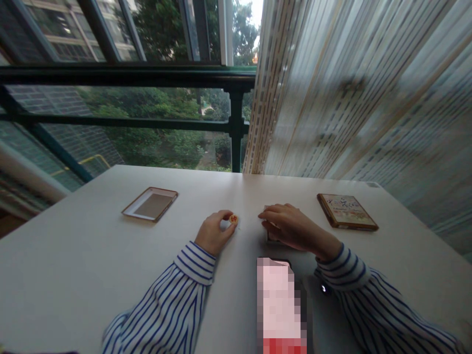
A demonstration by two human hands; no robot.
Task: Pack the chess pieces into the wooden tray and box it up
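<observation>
My left hand (214, 232) rests on the white table (92, 255) with its fingers curled, pinching a small round orange piece (233, 219) between thumb and forefinger. My right hand (291, 227) lies palm down a little to the right, fingers together over a small flat object (272, 237) that is mostly hidden under it. Both arms wear blue-and-white striped sleeves.
An open shallow box tray (150, 204) with a brown rim lies at the left. A brown-edged box lid with printed art (347, 211) lies at the right. A phone-like object (282, 305), blurred out, lies near the front edge. A railing, window and striped curtain stand behind the table.
</observation>
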